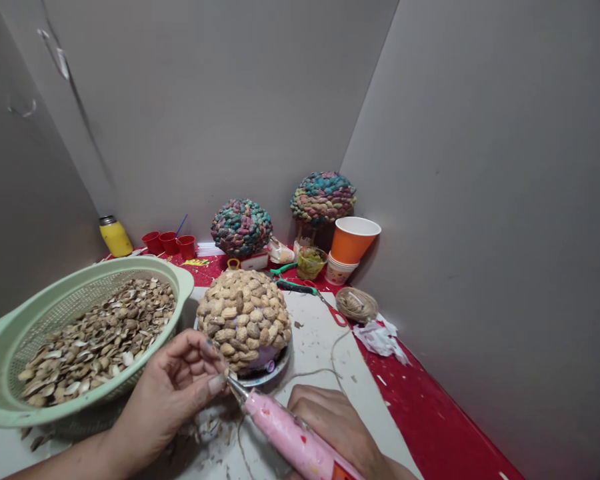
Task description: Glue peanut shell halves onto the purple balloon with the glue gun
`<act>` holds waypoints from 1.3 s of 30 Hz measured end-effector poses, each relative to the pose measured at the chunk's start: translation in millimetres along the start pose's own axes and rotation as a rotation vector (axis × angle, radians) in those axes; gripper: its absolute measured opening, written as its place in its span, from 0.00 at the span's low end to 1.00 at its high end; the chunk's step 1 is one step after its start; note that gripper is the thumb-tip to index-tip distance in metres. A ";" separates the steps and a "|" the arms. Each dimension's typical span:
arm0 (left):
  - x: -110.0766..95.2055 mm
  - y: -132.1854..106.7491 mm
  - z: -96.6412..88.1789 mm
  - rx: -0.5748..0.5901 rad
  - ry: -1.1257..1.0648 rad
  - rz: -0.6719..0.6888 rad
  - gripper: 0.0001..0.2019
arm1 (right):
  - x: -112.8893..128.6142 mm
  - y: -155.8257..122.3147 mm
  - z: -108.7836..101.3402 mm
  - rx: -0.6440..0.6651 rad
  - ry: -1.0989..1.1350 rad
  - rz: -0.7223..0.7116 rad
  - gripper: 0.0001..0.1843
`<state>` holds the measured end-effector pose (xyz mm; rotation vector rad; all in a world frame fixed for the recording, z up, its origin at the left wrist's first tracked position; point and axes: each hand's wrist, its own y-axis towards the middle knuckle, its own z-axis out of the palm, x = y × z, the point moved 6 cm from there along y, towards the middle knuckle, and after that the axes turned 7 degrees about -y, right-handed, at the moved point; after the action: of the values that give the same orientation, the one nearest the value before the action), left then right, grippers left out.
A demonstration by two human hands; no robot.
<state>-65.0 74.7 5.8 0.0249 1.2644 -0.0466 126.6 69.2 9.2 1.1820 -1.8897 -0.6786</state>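
Observation:
My right hand (337,427) grips a pink glue gun (293,437), its metal tip pointing up-left at my left hand's fingertips. My left hand (177,390) is pinched closed, apparently on a small nut shell that I cannot see clearly, right at the nozzle. Just beyond them stands a dome covered in glued tan shells (244,319) on a round metal plate (273,372). A pale green colander (10,340) full of loose shells sits at the left, touching my left wrist area.
Two painted shell domes (241,227) (323,197) stand at the back with an orange cup (353,240), red cups (169,242), a yellow bottle (115,237), scissors (310,288), a twine ball (356,303) and crumpled paper (380,339). Grey walls close in behind and at the right.

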 end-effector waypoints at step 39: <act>1.8 -1.4 0.8 0.014 -0.036 -0.010 0.13 | 10.6 8.7 -6.5 -0.030 -0.166 -0.039 0.27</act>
<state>-63.8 73.2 4.3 0.0298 1.2283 -0.0639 125.1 63.1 23.0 1.1772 -1.9900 -0.8468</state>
